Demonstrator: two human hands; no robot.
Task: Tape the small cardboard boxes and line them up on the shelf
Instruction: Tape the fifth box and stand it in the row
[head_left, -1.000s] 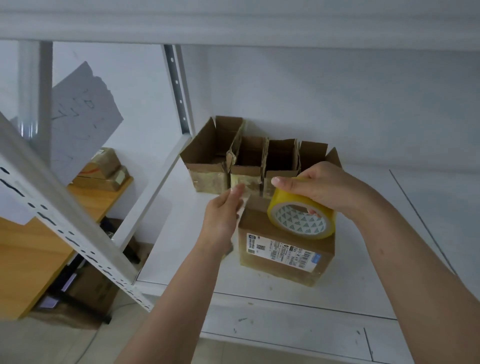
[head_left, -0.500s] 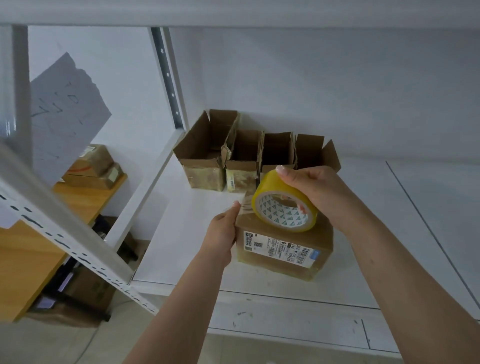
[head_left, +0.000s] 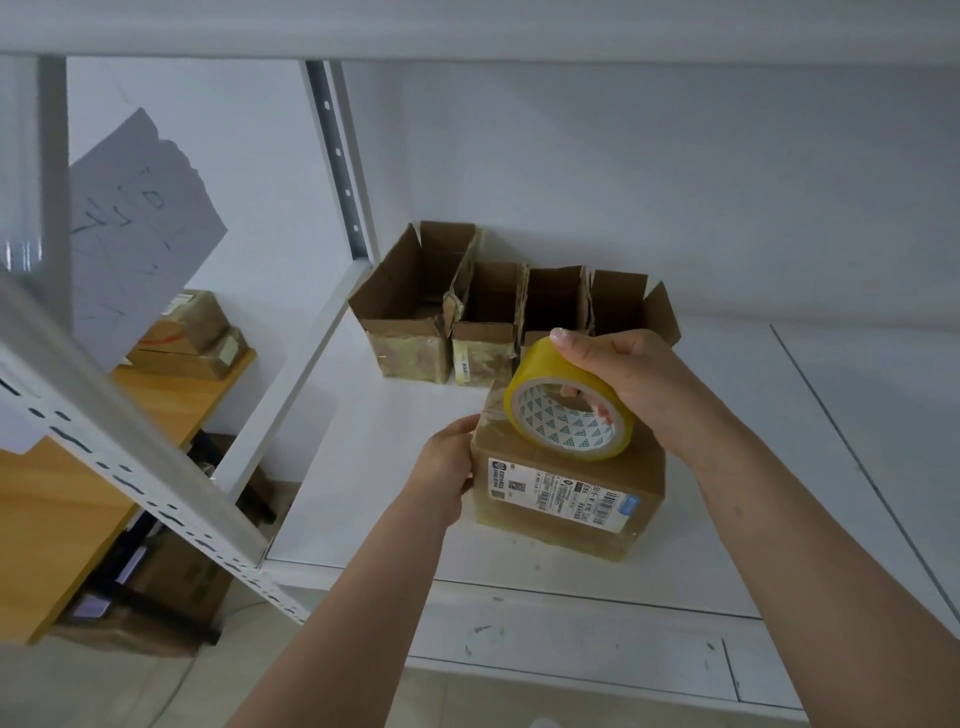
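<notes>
I have the box (head_left: 569, 493) sitting closed near the front of the shelf (head_left: 363, 467), label facing me. My left hand (head_left: 447, 467) presses against its left side with the thumb up at the top edge, and my right hand (head_left: 639, 384) grips the tape (head_left: 569, 410), fingers hooked through the core, the roll tilted and resting on the box top. The hands are apart, one on each thing.

Behind, four open boxes (head_left: 498, 322) stand in a row against the wall.

I judge the main risk is the strip. I cannot tell whether the free end is stuck down yet; if it is not, a pull just slides the roll. The box looks light, so a hard pull could drag it off the front edge unless my left hand braces it. A tilted roll may lay the tape crooked or wrinkled.
</notes>
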